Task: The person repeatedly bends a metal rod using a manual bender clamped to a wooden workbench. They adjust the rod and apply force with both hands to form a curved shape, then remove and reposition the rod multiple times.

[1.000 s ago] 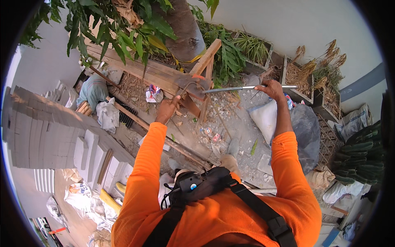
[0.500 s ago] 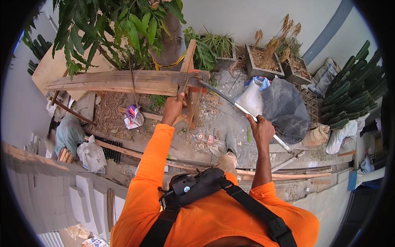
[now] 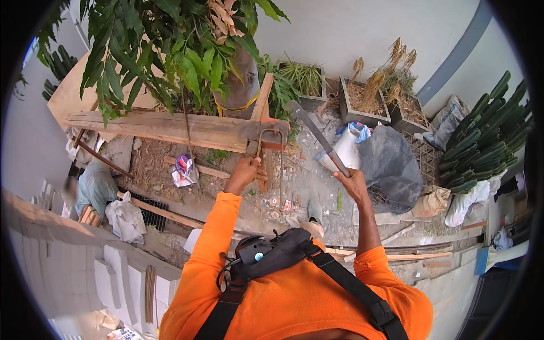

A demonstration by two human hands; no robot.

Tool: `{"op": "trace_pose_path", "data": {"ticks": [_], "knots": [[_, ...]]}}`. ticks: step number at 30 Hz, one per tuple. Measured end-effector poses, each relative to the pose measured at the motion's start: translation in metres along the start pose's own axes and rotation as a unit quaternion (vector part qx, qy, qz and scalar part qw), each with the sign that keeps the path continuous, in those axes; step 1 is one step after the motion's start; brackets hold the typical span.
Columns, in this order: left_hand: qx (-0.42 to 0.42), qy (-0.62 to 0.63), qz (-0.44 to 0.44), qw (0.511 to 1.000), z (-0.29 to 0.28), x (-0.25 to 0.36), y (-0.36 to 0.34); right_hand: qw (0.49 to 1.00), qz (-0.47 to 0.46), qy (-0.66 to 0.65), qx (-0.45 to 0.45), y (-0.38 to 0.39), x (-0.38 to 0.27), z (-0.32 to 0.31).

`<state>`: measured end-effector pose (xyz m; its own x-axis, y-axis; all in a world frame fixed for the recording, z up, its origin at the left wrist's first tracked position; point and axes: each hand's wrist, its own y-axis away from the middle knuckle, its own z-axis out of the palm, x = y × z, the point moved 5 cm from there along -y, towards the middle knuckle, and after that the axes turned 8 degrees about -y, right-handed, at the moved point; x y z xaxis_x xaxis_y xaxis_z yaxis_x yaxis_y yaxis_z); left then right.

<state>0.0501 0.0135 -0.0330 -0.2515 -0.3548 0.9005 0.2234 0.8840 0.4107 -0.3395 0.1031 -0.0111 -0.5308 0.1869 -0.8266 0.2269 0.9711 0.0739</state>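
My left hand (image 3: 244, 174) is closed on a thin bent metal rod (image 3: 281, 170), below the right end of a thick wooden beam (image 3: 170, 127). The rod curves in a U over the orange-brown block (image 3: 275, 136) at the beam's end, and its long leg hangs down on the right. My right hand (image 3: 352, 185) grips the lower end of a long dark metal bar (image 3: 320, 137). The bar slants up and left, its broad rounded tip just right of the beam's end, apparently apart from the rod.
An upright wooden post (image 3: 263, 93) crosses behind the beam beside a tree trunk (image 3: 243, 79). Planters (image 3: 362, 102), a black sheet (image 3: 391, 164) and cactus (image 3: 481, 136) stand to the right. Rubble covers the ground around my shoe (image 3: 315, 209). Long timbers (image 3: 391, 256) lie near me.
The metal bar has come away from the beam's end and tilted, with its tip higher. My right hand has shifted slightly left and down. My left hand keeps hold of the rod.
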Motion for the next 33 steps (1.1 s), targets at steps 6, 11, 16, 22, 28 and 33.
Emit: {"op": "trace_pose_path", "data": {"ticks": [6, 11, 16, 22, 28, 33], "knots": [[-0.078, 0.137, 0.042, 0.987, 0.068, -0.03, -0.011, 0.952, 0.007, -0.252, -0.171, -0.01, -0.038, 0.104], [-0.047, 0.187, 0.096, 0.977, 0.09, -0.003, 0.007, 0.929, 0.041, -0.27, -0.248, -0.055, -0.059, 0.074], [0.078, 0.171, 0.109, 0.976, 0.094, 0.013, -0.008, 0.914, -0.035, -0.254, -0.314, -0.127, -0.066, 0.081], [0.249, 0.224, 0.032, 0.942, 0.079, 0.024, -0.009, 0.888, -0.077, -0.245, -0.381, -0.184, -0.092, 0.133], [0.274, 0.229, -0.034, 0.933, 0.085, 0.037, -0.005, 0.88, -0.063, -0.137, -0.45, -0.202, -0.114, 0.135], [0.39, -0.05, -0.088, 0.915, 0.072, 0.041, 0.0, 0.872, -0.072, -0.13, -0.467, -0.208, -0.095, 0.146]]}}
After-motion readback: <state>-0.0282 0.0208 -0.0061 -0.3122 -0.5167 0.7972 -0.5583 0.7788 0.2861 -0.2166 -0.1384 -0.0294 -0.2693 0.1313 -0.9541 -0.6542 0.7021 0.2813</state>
